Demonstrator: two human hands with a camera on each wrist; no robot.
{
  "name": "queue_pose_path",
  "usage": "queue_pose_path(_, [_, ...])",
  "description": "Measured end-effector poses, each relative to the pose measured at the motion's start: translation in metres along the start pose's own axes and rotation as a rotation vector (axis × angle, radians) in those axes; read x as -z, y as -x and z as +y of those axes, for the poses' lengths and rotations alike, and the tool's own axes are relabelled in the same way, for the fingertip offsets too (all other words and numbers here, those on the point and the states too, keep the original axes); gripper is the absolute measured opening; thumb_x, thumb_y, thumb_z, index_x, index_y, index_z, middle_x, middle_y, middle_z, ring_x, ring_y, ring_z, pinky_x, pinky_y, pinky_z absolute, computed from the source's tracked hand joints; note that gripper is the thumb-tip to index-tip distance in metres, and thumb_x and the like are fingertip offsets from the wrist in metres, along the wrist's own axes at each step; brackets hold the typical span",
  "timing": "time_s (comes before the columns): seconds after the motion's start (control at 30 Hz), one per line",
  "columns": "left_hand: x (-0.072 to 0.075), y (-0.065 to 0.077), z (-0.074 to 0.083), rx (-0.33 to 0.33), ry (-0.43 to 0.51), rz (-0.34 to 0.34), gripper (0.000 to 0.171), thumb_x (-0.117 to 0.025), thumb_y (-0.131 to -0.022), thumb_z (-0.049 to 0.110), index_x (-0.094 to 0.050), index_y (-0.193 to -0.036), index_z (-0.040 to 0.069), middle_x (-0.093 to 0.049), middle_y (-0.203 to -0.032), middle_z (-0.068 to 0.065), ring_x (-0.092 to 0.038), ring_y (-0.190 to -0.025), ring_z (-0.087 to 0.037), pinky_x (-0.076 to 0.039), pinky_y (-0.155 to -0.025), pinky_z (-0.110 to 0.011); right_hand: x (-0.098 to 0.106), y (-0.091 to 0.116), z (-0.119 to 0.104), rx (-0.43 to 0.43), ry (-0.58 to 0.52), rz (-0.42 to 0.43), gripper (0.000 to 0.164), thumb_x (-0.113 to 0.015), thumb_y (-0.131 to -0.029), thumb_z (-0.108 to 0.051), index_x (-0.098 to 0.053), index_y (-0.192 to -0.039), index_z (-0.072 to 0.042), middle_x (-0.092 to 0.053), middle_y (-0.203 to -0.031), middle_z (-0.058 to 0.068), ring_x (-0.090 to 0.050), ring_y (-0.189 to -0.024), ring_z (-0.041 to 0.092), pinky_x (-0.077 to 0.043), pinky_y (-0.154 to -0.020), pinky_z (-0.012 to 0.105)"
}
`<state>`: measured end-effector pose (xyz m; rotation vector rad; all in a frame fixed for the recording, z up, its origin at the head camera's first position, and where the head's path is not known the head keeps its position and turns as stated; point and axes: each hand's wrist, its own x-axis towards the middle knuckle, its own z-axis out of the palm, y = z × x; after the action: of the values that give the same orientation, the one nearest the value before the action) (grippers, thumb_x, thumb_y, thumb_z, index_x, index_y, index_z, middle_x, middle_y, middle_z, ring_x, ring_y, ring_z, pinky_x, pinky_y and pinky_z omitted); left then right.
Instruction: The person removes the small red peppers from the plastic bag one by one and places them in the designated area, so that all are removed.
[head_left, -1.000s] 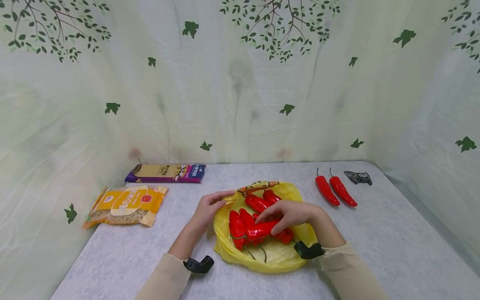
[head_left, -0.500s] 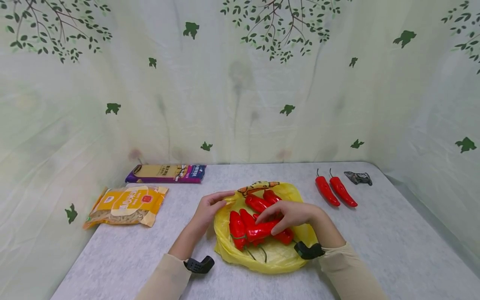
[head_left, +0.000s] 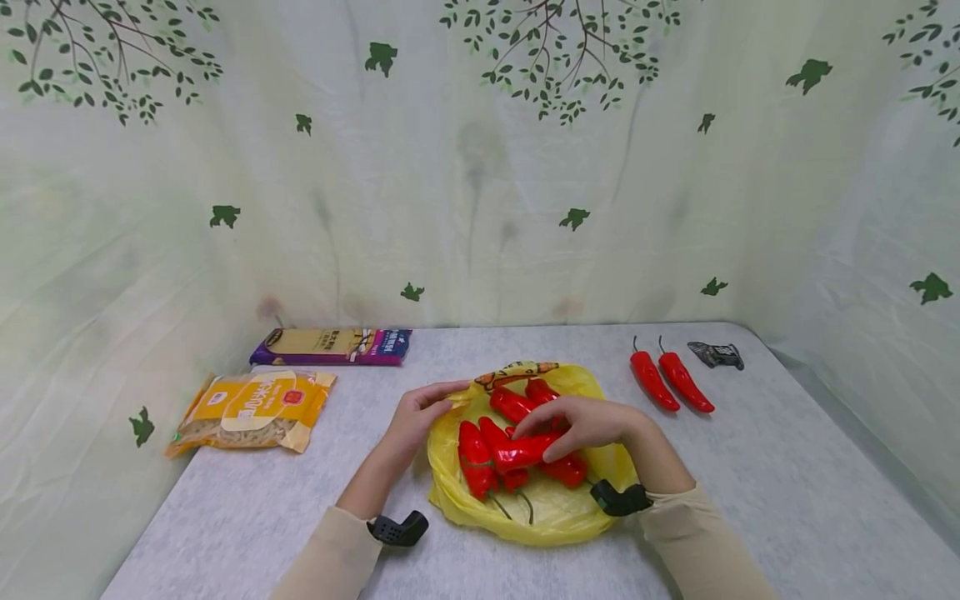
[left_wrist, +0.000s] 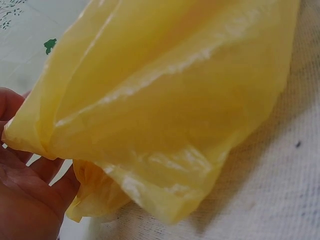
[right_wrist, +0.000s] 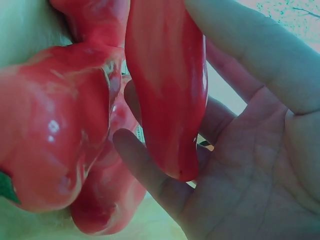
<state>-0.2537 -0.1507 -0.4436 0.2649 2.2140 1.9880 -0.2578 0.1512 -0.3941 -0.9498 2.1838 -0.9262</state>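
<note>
Leafy backdrop (head_left: pixel 487 208) | right hand (head_left: pixel 585 421) pinches red pepper (right_wrist: pixel 167 90) | left hand (head_left: pixel 411 417) grips yellow bag (head_left: pixel 566 518), partly hidden by it

Creased yellow bag (left_wrist: pixel 165 100) over pale woven cloth (left_wrist: pixel 285 190) — one corner against the left grip (left_wrist: pixel 25 192)

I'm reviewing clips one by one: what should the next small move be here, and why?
Probably lift the gripped red pepper clear of the yellow bag: the right hand has it between thumb and fingers, the left hand holds the bag's edge, and two peppers lie outside on the table.
</note>
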Motion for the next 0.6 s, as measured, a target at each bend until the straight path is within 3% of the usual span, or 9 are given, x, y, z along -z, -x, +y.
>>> queue_pose_path(0.27, [-0.0008,-0.0004,0.0006,0.01,0.009,0.008,0.036,-0.05,-0.101,0.009,-0.065,-0.133,0.013,-0.062,-0.141,-0.004,-0.052,-0.137,-0.021,-0.046,-0.112,-0.035,0.0034,0.0037,0.0007,0.018,0.021,0.039,0.036,-0.074,-0.089,-0.022,-0.068,-0.122,-0.034,-0.064,-0.126,-0.009,-0.055,-0.115,0.017,-0.05,-0.097,0.037])
queue_pose_path(0.6, [-0.0003,-0.0011,-0.0007,-0.001,-0.003,0.008,0.035,-0.051,-0.1,0.008,-0.065,-0.132,0.011,-0.062,-0.141,-0.006,-0.052,-0.137,-0.023,-0.047,-0.111,-0.031,0.0074,0.0092,-0.003,0.008,0.012,0.076,0.036,-0.074,-0.089,-0.024,-0.067,-0.123,-0.033,-0.065,-0.125,-0.006,-0.056,-0.113,0.019,-0.051,-0.095,0.037])
